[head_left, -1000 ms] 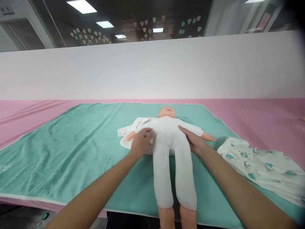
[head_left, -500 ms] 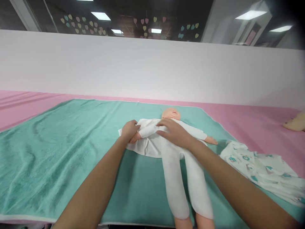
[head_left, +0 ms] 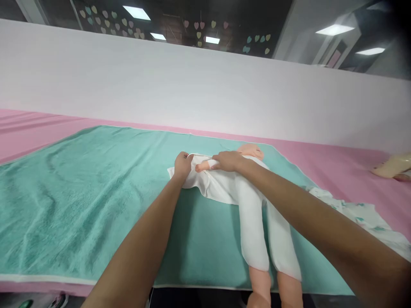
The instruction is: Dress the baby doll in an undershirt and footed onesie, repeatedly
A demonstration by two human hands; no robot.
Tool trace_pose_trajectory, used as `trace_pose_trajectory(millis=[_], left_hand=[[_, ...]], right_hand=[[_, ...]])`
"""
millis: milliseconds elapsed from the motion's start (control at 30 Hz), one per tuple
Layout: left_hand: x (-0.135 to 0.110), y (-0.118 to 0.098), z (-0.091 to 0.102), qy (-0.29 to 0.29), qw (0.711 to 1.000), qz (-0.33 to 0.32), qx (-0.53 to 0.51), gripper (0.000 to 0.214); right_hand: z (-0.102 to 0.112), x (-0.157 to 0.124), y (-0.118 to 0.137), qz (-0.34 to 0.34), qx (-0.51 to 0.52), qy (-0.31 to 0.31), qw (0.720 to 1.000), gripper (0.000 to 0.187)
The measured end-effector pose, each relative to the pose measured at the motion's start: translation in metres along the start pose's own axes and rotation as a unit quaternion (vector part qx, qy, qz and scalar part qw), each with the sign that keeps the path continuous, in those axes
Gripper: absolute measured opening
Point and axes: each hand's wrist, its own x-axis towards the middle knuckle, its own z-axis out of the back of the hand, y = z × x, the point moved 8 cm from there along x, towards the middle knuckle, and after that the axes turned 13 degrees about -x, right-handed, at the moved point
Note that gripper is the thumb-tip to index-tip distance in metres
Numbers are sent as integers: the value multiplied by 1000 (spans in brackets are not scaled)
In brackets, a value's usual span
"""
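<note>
A baby doll (head_left: 253, 222) in a white outfit lies with its bare feet toward me and its head at the far end. Loose white cloth of a garment (head_left: 218, 188) spreads out from its left side in my view. My left hand (head_left: 183, 166) pinches the edge of this garment and lifts it a little. With fingers closed around it, my right hand (head_left: 227, 161) holds the doll's arm by the white sleeve near the wrist. The doll's small hand (head_left: 201, 167) points left between my two hands. My right forearm hides the doll's other arm and part of its torso.
A teal towel (head_left: 80, 205) lies under the doll over a pink sheet (head_left: 321, 160). Printed white cloth (head_left: 362, 216) is bunched at the right, partly behind my forearm. Another pale, doll-like part (head_left: 391, 166) sits at the right edge. A white wall (head_left: 192, 90) stands behind.
My right hand has gone from resting over the doll's front to gripping its sleeved arm. The arm now points left, higher up. My left hand has raised the garment's edge. The doll is turned slightly.
</note>
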Motion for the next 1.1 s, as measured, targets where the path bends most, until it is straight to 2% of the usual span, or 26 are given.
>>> trace_pose_trajectory(millis=[133,233,300,367,500,567,633,767,833,900,967,1000,1033,1100], left_hand=[[-9,-17,-3,-8,997,-24,-70,14],[-16,-23,-8,3,979,16,-204,15],[-21,-24,-19,54,949,69,-302,17],[-28,-27,-33,130,910,119,-376,20],[-46,-39,-52,270,844,183,-426,24],[-54,-46,-60,318,822,195,-430,26],[-58,-48,-64,319,825,193,-424,24],[-60,-44,-70,262,856,170,-413,20],[-61,-39,-73,250,862,166,-409,22],[-62,-36,-73,246,865,160,-407,23],[-62,-35,-72,245,864,152,-412,24],[-62,-34,-72,245,864,150,-414,25],[-61,-33,-71,243,864,148,-416,25],[-61,-32,-71,239,865,147,-416,25]], right_hand=[[-3,2,-7,-36,23,14,999,48],[-3,4,-8,-28,45,13,998,48],[-3,6,-11,-21,57,7,998,46],[-2,8,-15,-16,62,0,998,45],[-5,11,-20,-17,67,-2,998,48],[-7,11,-19,-26,67,-9,997,49],[-10,12,-12,-29,57,-20,998,45],[-15,15,7,-19,37,-25,999,26],[-15,12,10,-11,43,-18,999,23],[-8,-1,4,4,74,-50,996,26],[2,-29,-17,-10,138,-135,981,32],[5,-49,-35,-46,177,-186,965,34],[1,-71,-57,-109,204,-216,949,36],[-21,-119,-99,-263,225,-223,911,41]])
